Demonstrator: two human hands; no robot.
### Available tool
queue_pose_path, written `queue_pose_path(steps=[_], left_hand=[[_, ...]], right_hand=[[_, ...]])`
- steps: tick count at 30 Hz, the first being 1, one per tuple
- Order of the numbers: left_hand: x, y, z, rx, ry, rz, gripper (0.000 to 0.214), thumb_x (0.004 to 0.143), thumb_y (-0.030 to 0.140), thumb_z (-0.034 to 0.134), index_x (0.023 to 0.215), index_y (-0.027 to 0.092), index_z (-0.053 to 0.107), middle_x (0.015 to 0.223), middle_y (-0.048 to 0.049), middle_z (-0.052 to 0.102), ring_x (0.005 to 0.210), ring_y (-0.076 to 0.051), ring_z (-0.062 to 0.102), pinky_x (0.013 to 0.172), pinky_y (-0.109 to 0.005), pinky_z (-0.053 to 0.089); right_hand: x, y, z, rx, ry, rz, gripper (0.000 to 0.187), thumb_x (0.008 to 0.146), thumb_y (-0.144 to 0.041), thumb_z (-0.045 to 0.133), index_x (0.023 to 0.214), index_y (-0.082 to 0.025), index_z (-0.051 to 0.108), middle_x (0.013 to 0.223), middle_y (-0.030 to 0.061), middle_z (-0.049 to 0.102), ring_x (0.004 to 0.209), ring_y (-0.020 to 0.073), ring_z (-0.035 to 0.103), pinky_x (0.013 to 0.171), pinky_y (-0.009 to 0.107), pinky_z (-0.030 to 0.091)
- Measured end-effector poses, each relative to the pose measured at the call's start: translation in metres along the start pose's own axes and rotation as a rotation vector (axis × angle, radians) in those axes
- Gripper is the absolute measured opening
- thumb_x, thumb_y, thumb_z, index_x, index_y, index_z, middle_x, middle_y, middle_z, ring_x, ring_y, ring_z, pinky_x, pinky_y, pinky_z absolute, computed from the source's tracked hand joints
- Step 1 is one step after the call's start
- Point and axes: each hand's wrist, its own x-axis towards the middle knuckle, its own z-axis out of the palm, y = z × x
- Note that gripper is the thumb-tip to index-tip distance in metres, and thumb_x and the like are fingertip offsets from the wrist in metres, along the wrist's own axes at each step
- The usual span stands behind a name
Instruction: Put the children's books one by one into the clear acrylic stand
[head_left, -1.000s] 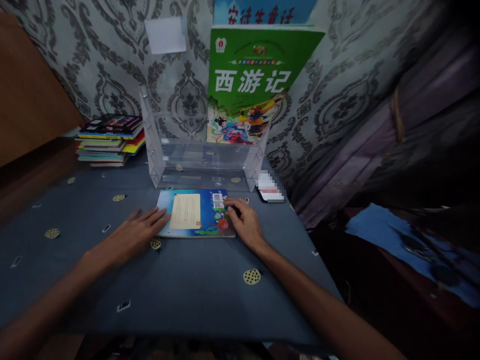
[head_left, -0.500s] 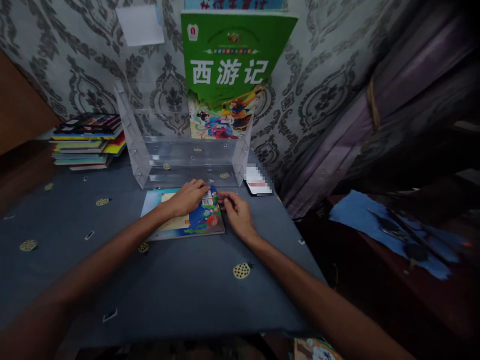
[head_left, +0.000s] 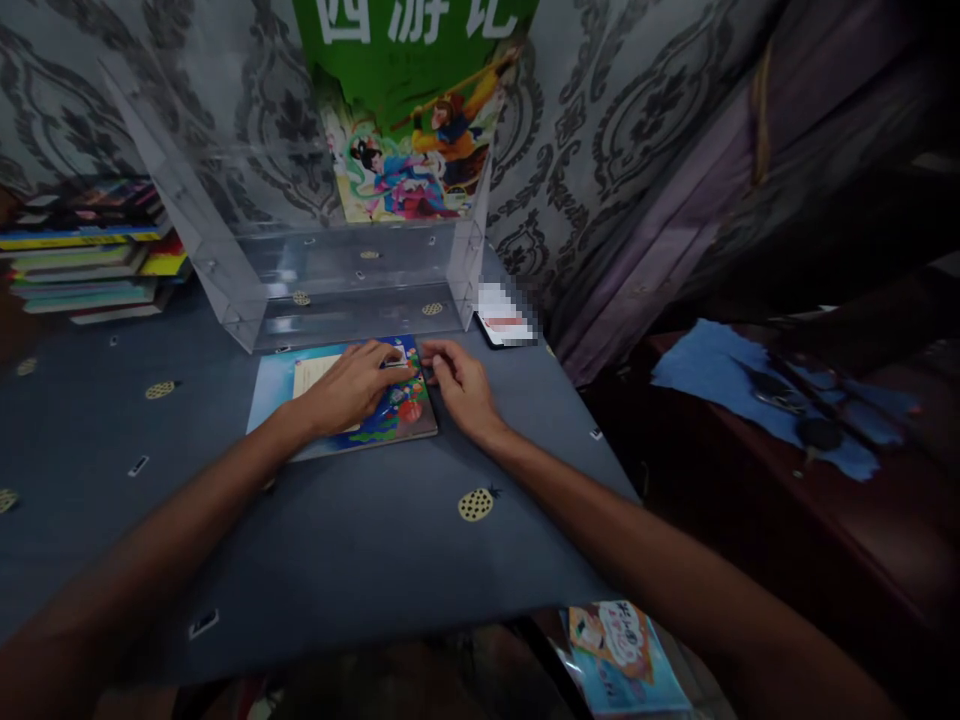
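A thin blue picture book (head_left: pixel 277 395) lies flat on the grey table cloth (head_left: pixel 360 560), just in front of a clear acrylic book stand (head_left: pixel 225 290). My left hand (head_left: pixel 349 385) rests on top of the book, fingers curled at its far right corner. My right hand (head_left: pixel 457 385) sits at the book's right edge with its fingers bent and pressed against that corner. A green picture book (head_left: pixel 409 120) stands upright in the stand against the wall.
A stack of books (head_left: pixel 82 255) lies at the back left. A small blurred card (head_left: pixel 506 318) lies right of the stand. A curtain (head_left: pixel 675 200) hangs to the right, a blue cloth (head_left: pixel 720 385) beyond the table. Another book (head_left: pixel 622 655) lies below the table's front edge.
My left hand moved from the book's left edge across it to the far right corner, beside my right hand. The view has tipped downward and closer.
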Motion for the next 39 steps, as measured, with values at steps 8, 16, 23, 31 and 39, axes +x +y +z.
queue_pose_path(steps=[8,16,23,31,39], left_hand=[[-0.006,0.041,-0.042,-0.166,-0.251,0.213,0.041,0.092,0.003,0.047,0.112,0.027,0.073,0.109,-0.0051,0.064,0.102,-0.021,0.059,0.089,-0.033,0.044],[-0.008,0.048,-0.044,-0.186,-0.288,0.208,0.033,0.086,0.002,0.053,0.098,0.024,0.074,0.116,-0.0064,0.065,0.112,-0.024,0.058,0.096,-0.036,0.045],[-0.028,-0.006,-0.05,-0.472,-0.189,0.088,0.036,0.098,0.009,0.043,0.118,0.024,0.069,0.117,-0.0041,0.072,0.106,-0.017,0.067,0.093,-0.029,0.05],[-0.115,-0.112,-0.02,-0.342,0.174,-0.335,0.034,0.098,0.021,0.046,0.121,0.021,0.07,0.122,-0.007,0.072,0.114,-0.022,0.066,0.102,-0.041,0.049],[-0.123,-0.119,0.003,-0.481,0.317,-0.301,0.033,0.098,0.02,0.048,0.121,0.019,0.072,0.121,-0.0104,0.072,0.115,-0.02,0.065,0.103,-0.041,0.048]], right_hand=[[-0.001,-0.006,-0.001,-0.01,-0.022,0.0,0.028,0.097,-0.025,0.041,0.114,-0.022,0.063,0.113,0.0093,0.071,0.103,0.0231,0.067,0.09,0.041,0.056],[-0.005,-0.013,-0.005,-0.149,-0.051,-0.138,0.027,0.096,-0.024,0.045,0.116,-0.022,0.063,0.11,0.0085,0.07,0.103,0.0229,0.066,0.091,0.04,0.053],[-0.011,-0.019,-0.003,-0.306,-0.179,-0.315,0.026,0.097,-0.02,0.045,0.112,-0.023,0.066,0.112,0.0104,0.069,0.109,0.0273,0.063,0.096,0.045,0.05],[-0.008,-0.03,0.001,-0.56,-0.292,-0.428,0.025,0.098,-0.023,0.046,0.106,-0.021,0.071,0.111,0.0121,0.072,0.105,0.0317,0.062,0.095,0.054,0.046],[0.025,-0.065,0.093,-0.561,-0.696,-0.739,0.028,0.099,-0.016,0.048,0.119,-0.019,0.067,0.122,0.0145,0.064,0.113,0.0279,0.055,0.098,0.046,0.048]])
